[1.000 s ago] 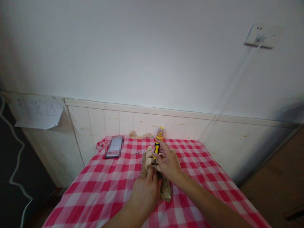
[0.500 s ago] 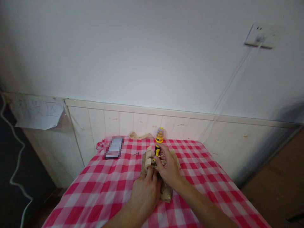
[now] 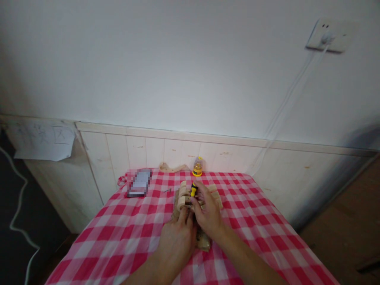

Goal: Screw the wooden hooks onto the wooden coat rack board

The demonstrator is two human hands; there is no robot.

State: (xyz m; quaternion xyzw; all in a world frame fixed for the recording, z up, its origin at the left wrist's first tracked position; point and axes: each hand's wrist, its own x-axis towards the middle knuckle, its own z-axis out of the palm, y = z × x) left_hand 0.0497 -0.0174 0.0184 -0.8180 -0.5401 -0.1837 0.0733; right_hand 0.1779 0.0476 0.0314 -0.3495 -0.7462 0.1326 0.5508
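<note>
Two hands at work on a red-and-white checked tablecloth (image 3: 118, 229). Far left: pale cable (image 3: 22, 194) down a dark surface, lower end cut off by the frame. Next, paper sheet (image 3: 46, 143) on the wall, faint handwriting, can't read most of it. Phone (image 3: 139, 183) lies on the cloth's far left, screen pixelated, content not readable. Right of it, small metal pieces (image 3: 168, 190), lying loose; too small to say exactly what.

Curved wooden strip (image 3: 172, 168) at the far edge by the wall panelling. Nearer, light wooden piece (image 3: 182, 194) with rounded sections sits on a brownish crumpled pad (image 3: 204, 242) mid-table; both partly under the hands, pad material unclear. Left hand (image 3: 177, 238): back up, fingertips down at the near end of the wooden piece. Tips partly hidden, can't tell whether it's pinching or just pressing.

Yellow-and-black screwdriver (image 3: 194, 189) stands roughly upright over the wooden piece. Handle visible, tip hard to make out, contact point not clear. Bottle (image 3: 197, 166), yellow base, clear upper part, upright behind it near the wall; label too small to read. Right hand (image 3: 209, 209): thumb and fingers closed around the screwdriver handle; some fingers hidden.

Upper right: wall socket (image 3: 332, 36), plug in, blurry, cords (image 3: 286, 99) running down-left toward the table's far edge; lower run fades into the white wall.
</note>
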